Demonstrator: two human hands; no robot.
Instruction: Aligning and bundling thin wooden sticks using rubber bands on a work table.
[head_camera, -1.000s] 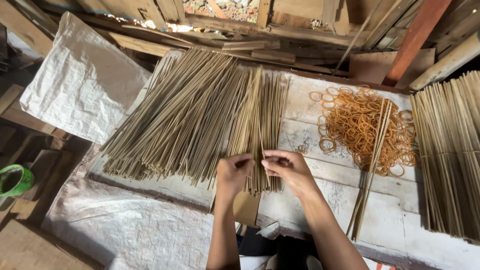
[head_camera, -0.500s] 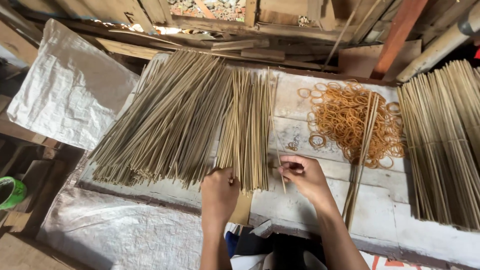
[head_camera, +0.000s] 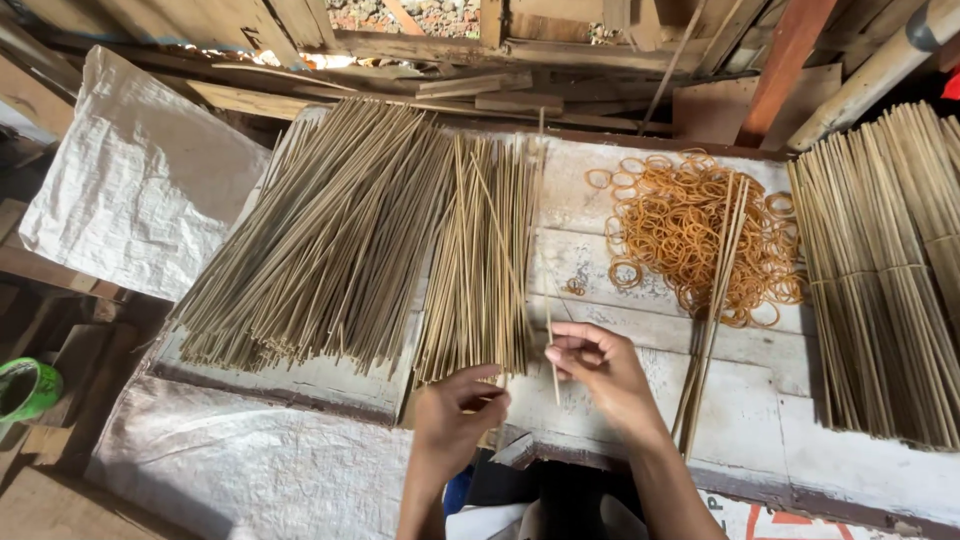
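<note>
From the head camera, the left hand (head_camera: 450, 425) pinched the near ends of a small fan of thin tan bamboo sticks (head_camera: 480, 265) at the front edge of the white-painted wooden workbench (head_camera: 760, 410). The right hand (head_camera: 600, 370) held one single loose stick (head_camera: 552, 345) between thumb and curled fingers. Tied bundles of sticks (head_camera: 880, 270) lay along the right edge; a large loose heap of sticks (head_camera: 330, 230) toward the left remained unbundled. A pile of orange rubber bands (head_camera: 690, 235) sat toward the back.
</note>
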